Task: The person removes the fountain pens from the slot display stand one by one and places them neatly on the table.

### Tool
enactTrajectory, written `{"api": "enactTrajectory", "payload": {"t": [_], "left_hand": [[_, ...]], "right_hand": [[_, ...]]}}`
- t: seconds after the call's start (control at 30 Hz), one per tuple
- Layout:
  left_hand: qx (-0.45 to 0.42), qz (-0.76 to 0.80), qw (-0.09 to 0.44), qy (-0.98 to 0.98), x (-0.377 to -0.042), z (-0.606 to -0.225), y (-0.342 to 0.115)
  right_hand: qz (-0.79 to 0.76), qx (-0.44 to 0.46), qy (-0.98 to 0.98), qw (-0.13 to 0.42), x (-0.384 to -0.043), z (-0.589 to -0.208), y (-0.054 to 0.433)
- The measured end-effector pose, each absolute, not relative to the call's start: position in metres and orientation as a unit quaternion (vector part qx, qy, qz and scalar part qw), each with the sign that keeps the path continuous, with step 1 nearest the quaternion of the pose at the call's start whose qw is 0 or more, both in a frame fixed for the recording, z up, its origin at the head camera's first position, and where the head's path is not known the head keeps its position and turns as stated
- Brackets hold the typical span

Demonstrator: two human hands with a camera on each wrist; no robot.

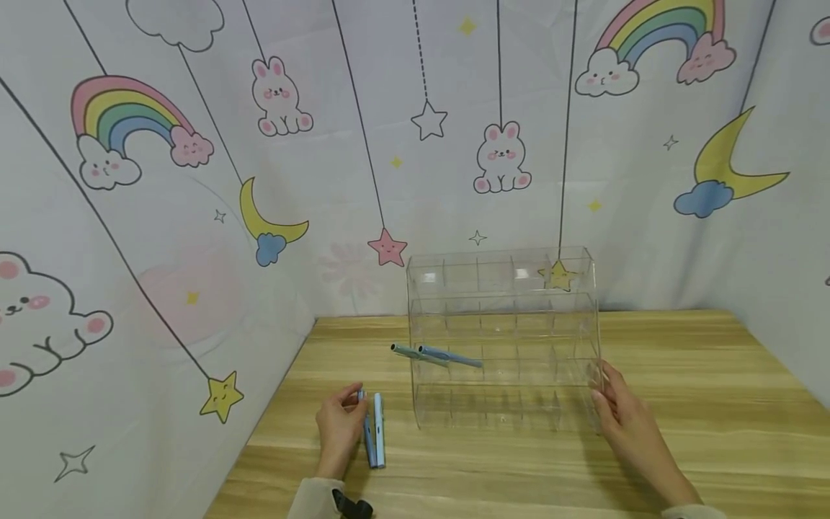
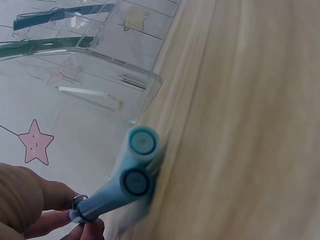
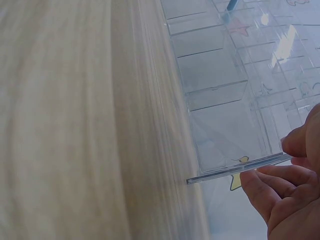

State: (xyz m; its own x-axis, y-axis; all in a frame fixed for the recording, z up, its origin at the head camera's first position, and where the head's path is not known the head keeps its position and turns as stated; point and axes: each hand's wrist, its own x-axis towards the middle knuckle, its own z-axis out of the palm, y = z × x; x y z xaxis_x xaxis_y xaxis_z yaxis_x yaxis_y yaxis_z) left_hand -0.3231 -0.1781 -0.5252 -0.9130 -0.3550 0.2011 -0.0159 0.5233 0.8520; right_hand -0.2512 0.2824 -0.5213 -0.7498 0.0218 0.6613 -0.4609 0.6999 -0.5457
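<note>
Head cam: above near side of worktop, facing fwd & down, furthest & widest, gets L hand, R hand, clear rack & printed backdrop; L wrist cam: v close & low, turned on its side, looks past two blue pens nearly end-on to rack's L end; R wrist cam: also close & low, tipped opp way, looks along rack from its R end; head & L wrist share pens & pink star; both wrists share rack, from opp ends

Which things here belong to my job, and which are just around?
Job: left hand; blue pen it pinches; paler pen alongside; right hand; clear organizer it grips; green pen, second blue pen in organizer.
Surroundings: wooden table; cartoon backdrop.
</note>
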Motion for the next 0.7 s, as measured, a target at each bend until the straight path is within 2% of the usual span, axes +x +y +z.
{"api": "enactTrajectory", "payload": {"t": [0.7], "left_hand": [[0.081,-0.462,0.207,-0.858,-0.3268,-0.5303,-0.1771]], "right_hand": [[0.375,0.134,-0.859,0.323,-0.2520,-0.5209,0.2824]]}}
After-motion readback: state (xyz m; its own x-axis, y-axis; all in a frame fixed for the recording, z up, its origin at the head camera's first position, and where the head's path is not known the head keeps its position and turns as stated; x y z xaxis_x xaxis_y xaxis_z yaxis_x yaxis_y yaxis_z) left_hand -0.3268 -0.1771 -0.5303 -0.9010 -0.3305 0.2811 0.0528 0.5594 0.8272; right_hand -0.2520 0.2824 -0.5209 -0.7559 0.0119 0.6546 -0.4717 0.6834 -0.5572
